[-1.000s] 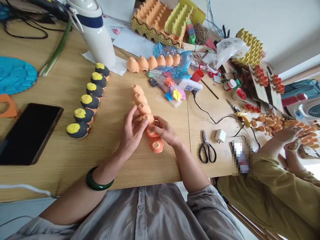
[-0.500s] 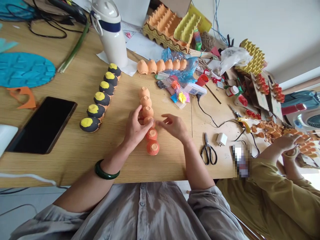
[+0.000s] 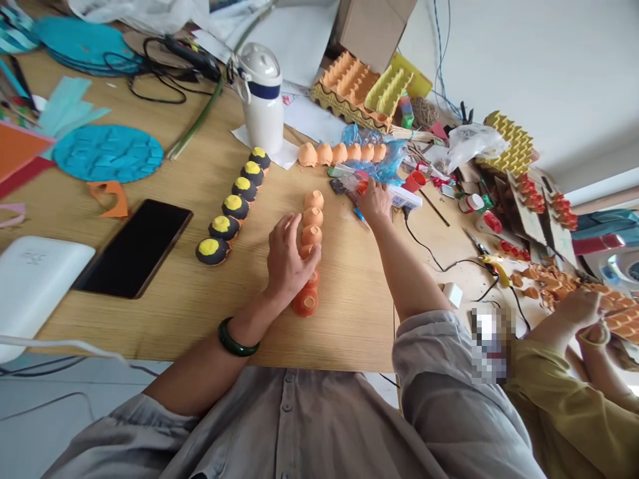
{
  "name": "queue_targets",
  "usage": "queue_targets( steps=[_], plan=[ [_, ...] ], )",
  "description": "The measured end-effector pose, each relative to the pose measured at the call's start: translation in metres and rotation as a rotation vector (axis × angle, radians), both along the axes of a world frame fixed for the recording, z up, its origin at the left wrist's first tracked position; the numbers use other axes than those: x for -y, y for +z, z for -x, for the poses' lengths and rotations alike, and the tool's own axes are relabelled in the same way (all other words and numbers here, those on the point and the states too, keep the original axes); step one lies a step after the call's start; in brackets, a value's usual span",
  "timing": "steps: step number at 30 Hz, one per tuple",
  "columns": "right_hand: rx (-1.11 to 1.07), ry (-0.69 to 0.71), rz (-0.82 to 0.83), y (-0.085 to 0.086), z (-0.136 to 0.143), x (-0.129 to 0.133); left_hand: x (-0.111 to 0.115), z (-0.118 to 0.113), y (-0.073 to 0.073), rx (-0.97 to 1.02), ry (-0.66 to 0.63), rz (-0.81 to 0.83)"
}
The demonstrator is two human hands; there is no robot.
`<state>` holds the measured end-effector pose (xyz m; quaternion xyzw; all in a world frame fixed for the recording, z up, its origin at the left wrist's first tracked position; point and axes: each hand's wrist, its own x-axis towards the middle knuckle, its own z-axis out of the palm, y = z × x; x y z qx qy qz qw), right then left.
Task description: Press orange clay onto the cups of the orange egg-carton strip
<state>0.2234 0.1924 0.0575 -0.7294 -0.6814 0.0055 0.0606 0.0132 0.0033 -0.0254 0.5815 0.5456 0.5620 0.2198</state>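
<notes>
Since your right hand [image 3: 377, 201] has just left the orange egg-carton strip [image 3: 312, 236], the head view shows your left hand [image 3: 289, 259] minding it solo. That left hand is curled around the middle of the strip, thumb on one side and fingers on the other, so it looks like a light hold to me. The strip's on the table [image 3: 349, 332] right in front of you, red at the near end, paler orange further out. Your right's now stretched way over to the little coloured bags [image 3: 355, 182] by the white power strip [image 3: 405, 197], and honestly I can't tell if it's grabbed anything. Neither hand's on the black-and-yellow strip [image 3: 235, 206]. So I'd say shaping the orange one is on pause, just being steadied.
</notes>
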Motion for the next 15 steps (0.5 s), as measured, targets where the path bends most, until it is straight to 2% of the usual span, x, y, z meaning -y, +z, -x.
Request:
queue_targets(
  steps=[5,11,13,15],
  plan=[
    [-0.008,0.007,0.012,-0.005,0.006,-0.016,0.001,-0.007,-0.002,-0.009,-0.027,-0.109],
    [-0.081,0.047,-0.046,-0.012,-0.008,-0.019,0.0,-0.012,-0.003,-0.086,0.002,-0.182],
    [-0.149,0.083,-0.125,-0.015,-0.016,-0.018,0.0,-0.011,-0.001,-0.101,0.003,-0.19],
    [-0.273,0.111,-0.275,-0.018,-0.025,-0.017,0.001,-0.009,0.001,-0.111,0.005,-0.188]
  ],
)
